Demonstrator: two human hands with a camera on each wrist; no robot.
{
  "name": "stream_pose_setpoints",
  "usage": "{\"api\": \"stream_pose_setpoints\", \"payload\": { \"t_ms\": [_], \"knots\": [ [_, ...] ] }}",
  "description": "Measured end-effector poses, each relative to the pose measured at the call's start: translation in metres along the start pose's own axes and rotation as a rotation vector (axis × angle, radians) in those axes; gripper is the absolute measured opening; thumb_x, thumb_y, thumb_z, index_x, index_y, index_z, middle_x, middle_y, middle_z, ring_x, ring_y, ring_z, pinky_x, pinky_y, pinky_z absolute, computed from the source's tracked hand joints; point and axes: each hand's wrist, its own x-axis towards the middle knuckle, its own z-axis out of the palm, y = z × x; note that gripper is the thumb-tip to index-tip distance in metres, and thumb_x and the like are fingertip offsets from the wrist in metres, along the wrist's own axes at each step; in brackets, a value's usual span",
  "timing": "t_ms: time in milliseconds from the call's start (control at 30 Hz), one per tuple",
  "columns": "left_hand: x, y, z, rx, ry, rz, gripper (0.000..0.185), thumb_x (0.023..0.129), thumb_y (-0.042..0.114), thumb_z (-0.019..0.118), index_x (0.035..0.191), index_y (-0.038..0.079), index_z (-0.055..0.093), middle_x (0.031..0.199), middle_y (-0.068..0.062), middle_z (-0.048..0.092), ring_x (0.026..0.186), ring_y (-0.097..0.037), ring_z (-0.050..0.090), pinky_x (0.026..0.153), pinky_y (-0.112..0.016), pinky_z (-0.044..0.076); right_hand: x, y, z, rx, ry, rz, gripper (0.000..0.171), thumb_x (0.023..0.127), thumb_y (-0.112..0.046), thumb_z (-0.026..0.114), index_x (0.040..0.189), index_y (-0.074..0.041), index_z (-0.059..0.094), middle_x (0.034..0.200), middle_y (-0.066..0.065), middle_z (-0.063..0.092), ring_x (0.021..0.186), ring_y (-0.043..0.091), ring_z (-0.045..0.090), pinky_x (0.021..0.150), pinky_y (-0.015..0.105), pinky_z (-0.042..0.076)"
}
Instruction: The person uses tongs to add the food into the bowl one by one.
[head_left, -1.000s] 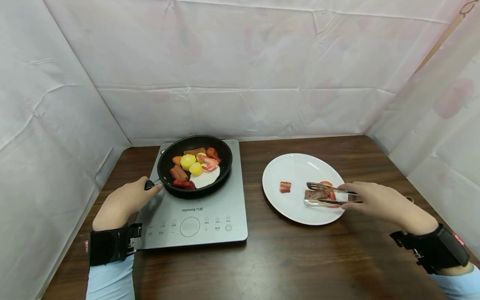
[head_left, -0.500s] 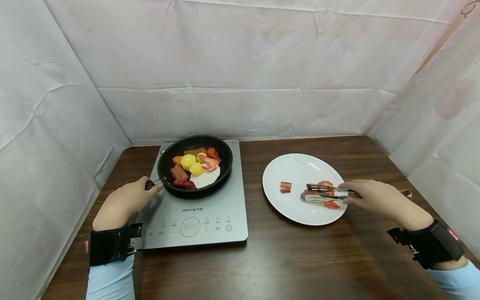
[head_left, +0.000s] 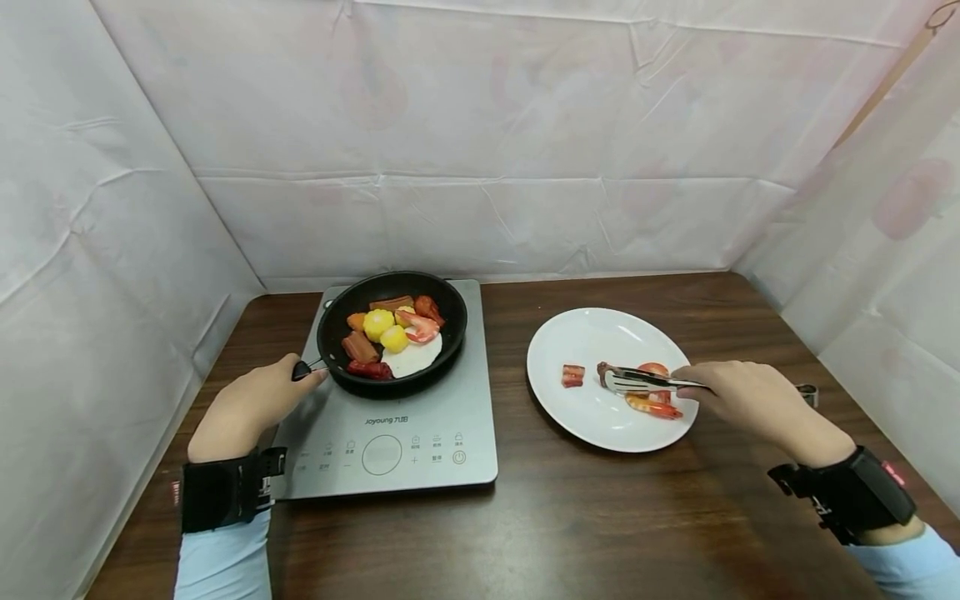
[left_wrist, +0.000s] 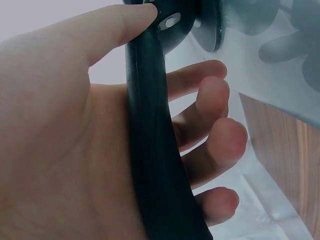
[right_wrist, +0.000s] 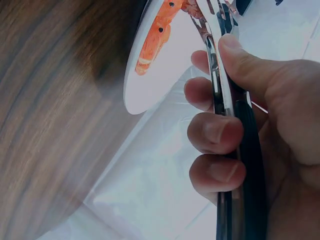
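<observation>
In the head view my left hand [head_left: 255, 404] grips the handle of a black frying pan [head_left: 453, 312]; the left wrist view shows the fingers curled about that black handle [left_wrist: 152, 115]. In the pan lie yellow corn pieces [head_left: 378, 324], a shrimp [head_left: 420, 327], a fried egg [head_left: 412, 357] and brown meat pieces [head_left: 361, 347]. My right hand [head_left: 757, 404] squeezes metal tongs [head_left: 652, 381] over a white plate [head_left: 585, 333]. A brown meat piece [head_left: 602, 372] shows at the tongs' tips, mostly hidden by them. Close by lie a shrimp [head_left: 654, 407] and a small bacon piece [head_left: 573, 376].
The pan stands on a silver induction cooktop [head_left: 427, 417] at the left of the dark wooden table [head_left: 570, 517]. Pale sheeting [head_left: 487, 142] closes off the back and both sides. A tomato slice [head_left: 654, 367] lies partly behind the tongs.
The tongs have come together and turned edge-on, tilting the meat piece between them. The shrimp on the plate is now more exposed. The left hand and pan stay put.
</observation>
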Motion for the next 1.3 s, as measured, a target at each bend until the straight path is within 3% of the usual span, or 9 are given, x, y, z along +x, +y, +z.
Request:
{"api": "stream_pose_setpoints", "payload": {
  "t_ms": [300, 667, 800, 1100, 1167, 1300],
  "knots": [
    [0.001, -0.001, 0.001, -0.003, 0.011, 0.003, 0.089, 0.106, 0.060, 0.031, 0.153, -0.015, 0.025, 0.144, -0.043, 0.045, 0.123, -0.056, 0.056, 0.094, -0.069, 0.048, 0.000, -0.003, 0.001, 0.002, 0.021, -0.010, 0.021, 0.093, -0.027, 0.075, 0.111, -0.018, 0.076, 0.092, -0.003, 0.078, 0.074, 0.014, 0.069, 0.062, 0.041, 0.054],
    [0.001, -0.001, 0.001, -0.008, 0.003, 0.003, 0.090, 0.106, 0.061, 0.030, 0.154, -0.014, 0.022, 0.146, -0.042, 0.044, 0.126, -0.057, 0.053, 0.098, -0.071, 0.045, 0.006, -0.016, -0.003, 0.010, 0.061, 0.003, 0.029, 0.093, -0.028, 0.075, 0.121, -0.022, 0.075, 0.106, 0.000, 0.080, 0.080, 0.021, 0.074, 0.057, 0.039, 0.052],
    [0.001, -0.001, 0.002, -0.010, 0.005, 0.003, 0.090, 0.106, 0.061, 0.031, 0.154, -0.014, 0.022, 0.147, -0.042, 0.042, 0.128, -0.058, 0.051, 0.099, -0.071, 0.045, 0.013, -0.026, -0.007, 0.002, 0.087, -0.012, 0.028, 0.093, -0.029, 0.075, 0.120, -0.023, 0.075, 0.102, -0.001, 0.079, 0.073, 0.016, 0.070, 0.054, 0.035, 0.048],
    [-0.001, 0.003, 0.000, -0.006, 0.011, -0.003, 0.089, 0.106, 0.060, 0.032, 0.154, -0.014, 0.023, 0.147, -0.042, 0.041, 0.130, -0.059, 0.049, 0.099, -0.071, 0.045, 0.027, -0.059, -0.015, -0.042, 0.252, -0.110, 0.030, 0.087, -0.027, 0.080, 0.115, -0.021, 0.075, 0.085, -0.007, 0.076, 0.052, 0.004, 0.050, 0.044, 0.024, 0.032],
    [-0.001, 0.003, 0.000, -0.006, 0.012, -0.003, 0.089, 0.106, 0.059, 0.033, 0.154, -0.015, 0.023, 0.147, -0.042, 0.041, 0.130, -0.059, 0.048, 0.099, -0.071, 0.045, 0.033, -0.067, -0.016, -0.037, 0.276, -0.120, 0.027, 0.088, -0.028, 0.079, 0.114, -0.021, 0.074, 0.084, -0.007, 0.075, 0.052, 0.005, 0.050, 0.044, 0.023, 0.030],
    [-0.002, 0.002, 0.000, -0.010, 0.009, -0.009, 0.088, 0.106, 0.059, 0.033, 0.153, -0.015, 0.024, 0.147, -0.042, 0.041, 0.130, -0.059, 0.049, 0.099, -0.071, 0.046, 0.046, -0.083, -0.017, -0.001, 0.280, -0.121, 0.019, 0.093, -0.031, 0.074, 0.111, -0.024, 0.073, 0.086, -0.009, 0.075, 0.062, 0.010, 0.064, 0.045, 0.023, 0.031]
  ]
}}
